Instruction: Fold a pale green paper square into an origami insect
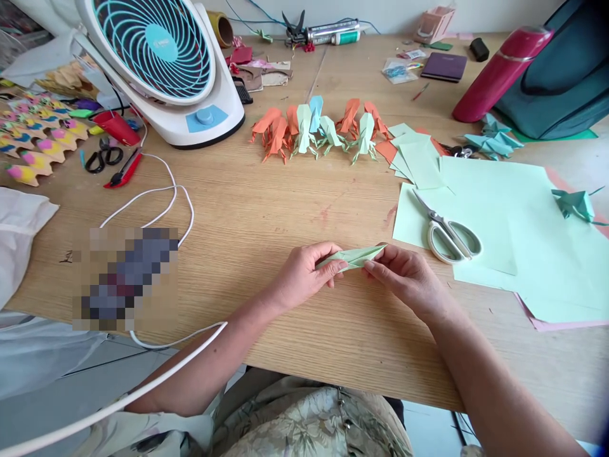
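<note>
A half-folded green paper piece [354,256] is pinched between left hand [304,274] and right hand [404,279]; finished origami figures [316,130] are lined up behind.

A big wooden table [266,209] holds lots of things. A white fan [162,63] stands at the back. A row of folded paper animals [318,130] sits in the middle. Sheets of light green paper [523,235] lie to the right, with scissors [447,231] on top. A red bottle [499,73] lies near a dark bag [566,76]. A white cord [152,197] loops across the wood.
</note>
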Motion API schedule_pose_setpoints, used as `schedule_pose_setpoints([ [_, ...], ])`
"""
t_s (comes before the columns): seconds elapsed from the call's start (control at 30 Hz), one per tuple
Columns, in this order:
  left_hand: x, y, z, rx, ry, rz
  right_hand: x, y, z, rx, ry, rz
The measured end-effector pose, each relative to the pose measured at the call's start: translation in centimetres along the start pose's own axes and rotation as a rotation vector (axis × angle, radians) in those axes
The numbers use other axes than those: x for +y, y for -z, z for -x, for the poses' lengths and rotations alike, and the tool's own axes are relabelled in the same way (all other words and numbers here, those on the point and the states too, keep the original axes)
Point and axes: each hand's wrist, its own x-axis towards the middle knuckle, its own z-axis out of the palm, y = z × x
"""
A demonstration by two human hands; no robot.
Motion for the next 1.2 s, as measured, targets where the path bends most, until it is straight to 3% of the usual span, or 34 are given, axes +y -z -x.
schedule_pose_setpoints([
  [0.2, 0.4, -0.06, 0.27, 0.06, -0.127, -0.266, -0.17, -0.23, 0.07, 0.017, 0.003, 0.028],
  [0.33, 0.58, -0.03, 0.25, 0.074, -0.205, -0.325, -0.46, -0.24, 0.07, 0.039, -0.018, 0.038],
  [0.6, 0.09, -0.02, 0.15, 0.11, -0.112, -0.215, 0.13, -0.17, 0.09, 0.014, -0.031, -0.004],
  [0.8, 0.27, 0.18, 0.18, 0.109, -0.157, -0.25, -0.13, 0.2, 0.47, -0.049, -0.035, -0.004],
  [1.2, -0.24, -0.08, 0.23, 0.123, -0.198, -0.363, 0.08, -0.17, 0.83, 0.003, 0.002, 0.174],
])
